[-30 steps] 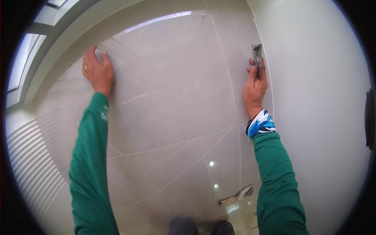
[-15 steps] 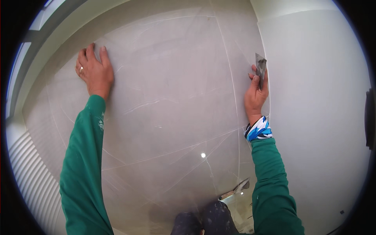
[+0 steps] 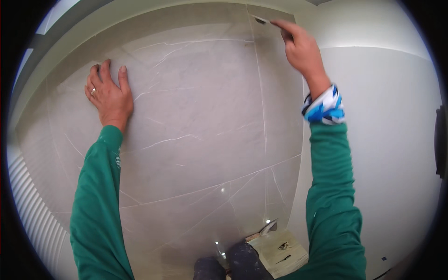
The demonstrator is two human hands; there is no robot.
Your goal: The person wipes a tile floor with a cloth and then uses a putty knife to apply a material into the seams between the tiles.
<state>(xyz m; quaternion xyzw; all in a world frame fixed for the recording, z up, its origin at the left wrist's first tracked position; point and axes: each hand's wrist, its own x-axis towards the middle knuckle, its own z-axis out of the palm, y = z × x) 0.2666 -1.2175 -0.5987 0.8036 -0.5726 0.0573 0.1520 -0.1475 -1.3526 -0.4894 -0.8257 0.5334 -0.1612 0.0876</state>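
Grey, white-veined tiles (image 3: 200, 107) fill the middle of the view, with thin pale joints between them. My left hand (image 3: 109, 95), a ring on one finger, rests on the tiles at the left with its fingers spread and nothing held. At the upper right, my right hand (image 3: 303, 49) grips a small putty knife (image 3: 261, 20). The blade lies close to the joint near the far edge of the tiles; whether it touches is not clear. My fingers and the steep angle hide most of the tool's handle.
A smooth white wall (image 3: 378, 140) borders the tiles on the right. Ribbed white panelling (image 3: 35, 207) stands at the lower left. Near my dark-clothed knees (image 3: 252, 261) lie a pale board (image 3: 291, 247) with dark smears and a pointed trowel (image 3: 269, 227).
My right hand has swung up and away with the putty knife, from beside the right wall to the far end of the joint. My left hand stays spread on the tiles. The view has shifted.
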